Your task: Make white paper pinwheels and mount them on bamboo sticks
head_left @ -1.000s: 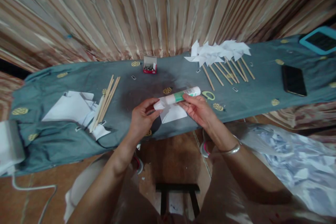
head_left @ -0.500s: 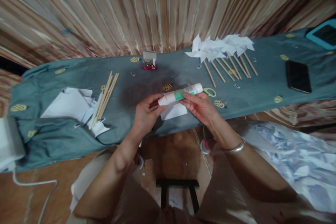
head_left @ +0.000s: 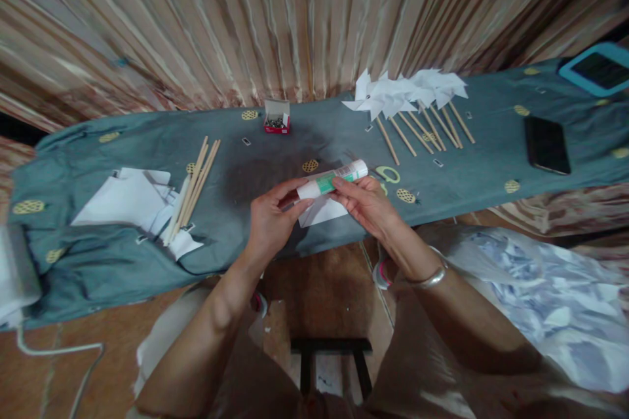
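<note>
- One white-and-green tube (head_left: 324,183), apparently a glue stick, is held slantwise over the cloth-covered table (head_left: 236,203), between the left hand (head_left: 272,217) and the right hand (head_left: 369,205).
- The tube's left end is pinched by the left hand, thumb and fingers nearly closed on it; whether a cap is there cannot be told.
- The tube's label is gripped by the right hand, thumb on top and fingers curled beneath.
- If the tube were twisted or tugged too sharply, the grip could be broken and the tube dropped onto the white sheet (head_left: 322,211) just below it.
- Whether that sheet is also touched by the right fingers cannot be seen; if it is left loose, it could be shifted or creased by a knuckle.
- The green-handled scissors (head_left: 397,177), just right of the tube, could be knocked by a sideways jerk of the right hand.
- The open red box (head_left: 276,127) of small metal pieces, beyond the tube and slightly left, might be tipped and its contents spilled by a careless reach.
- The paper pinwheels (head_left: 407,93), beyond the tube to the right, could be crumpled if brushed.
- The loose sticks (head_left: 202,182), left of the tube, might be rolled by a swung left forearm.
</note>
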Available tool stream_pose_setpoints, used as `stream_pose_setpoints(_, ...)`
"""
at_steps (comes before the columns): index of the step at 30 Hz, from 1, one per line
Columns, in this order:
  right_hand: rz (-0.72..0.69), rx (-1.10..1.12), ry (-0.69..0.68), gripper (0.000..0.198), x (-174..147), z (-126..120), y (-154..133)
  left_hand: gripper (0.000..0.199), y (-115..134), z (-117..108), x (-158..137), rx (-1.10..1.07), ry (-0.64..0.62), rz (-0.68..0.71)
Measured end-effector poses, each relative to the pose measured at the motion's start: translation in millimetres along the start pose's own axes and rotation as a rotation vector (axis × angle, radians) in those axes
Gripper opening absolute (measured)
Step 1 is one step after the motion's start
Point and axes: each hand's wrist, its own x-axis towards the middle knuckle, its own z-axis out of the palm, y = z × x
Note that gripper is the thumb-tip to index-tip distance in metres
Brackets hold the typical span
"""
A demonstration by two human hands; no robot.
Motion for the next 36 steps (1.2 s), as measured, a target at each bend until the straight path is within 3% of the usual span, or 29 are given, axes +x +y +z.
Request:
stream_pose_setpoints(9, 0.049, 0.01, -0.029, 0.033, 0.0, 14.1, 6.0, 0.035, -4.8, -0.9, 1.6, 0.073, 0.0, 0.033)
stream_pose_setpoints(13, -0.016, -0.071, -0.036, 0.036, 1.8, 12.1, 6.2, 0.035, -5.2, -5.8, 5.3, 0.127, 0.033, 0.027)
stream_pose_setpoints(17, -0.204, -0.367, 0.03, 0.031, 1.9, -13.2, 0.3, 0.032, -12.2, -28.9, 12.7, 0.219, 0.162, 0.028)
stream_pose_setpoints(21, -0.436, -0.899, 0.027, 0.017, -10.4, -36.8, 0.1, 0.028, -24.5, -58.9, 17.4, 0.51, 0.232, 0.117)
stream_pose_setpoints(24, -0.632, -1.2, -0.099, 0.02, -21.9, -42.9, 5.5, 0.029, -29.8, -70.3, 15.1, 0.734, 0.18, 0.25)
stream_pose_setpoints(27, -0.742, -1.344, -0.156, 0.025, -28.9, -45.6, 10.2, 0.04, -30.3, -67.2, 7.7, 0.89, 0.09, 0.509)
stream_pose_setpoints(29, -0.753, -1.385, -0.155, 0.027, -31.3, -48.5, 10.9, 0.034, -29.8, -60.5, 2.0, 0.931, -0.034, 0.642)
stream_pose_setpoints(32, -0.754, -1.393, -0.133, 0.027, -33.7, -54.4, 8.9, 0.023, -30.3, -50.9, -3.1, 0.964, -0.215, 0.735)
stream_pose_setpoints(36, -0.749, -1.379, -0.127, 0.025, -37.0, -59.8, 6.2, 0.02, -32.7, -44.5, -1.2, 0.986, -0.306, 0.791)
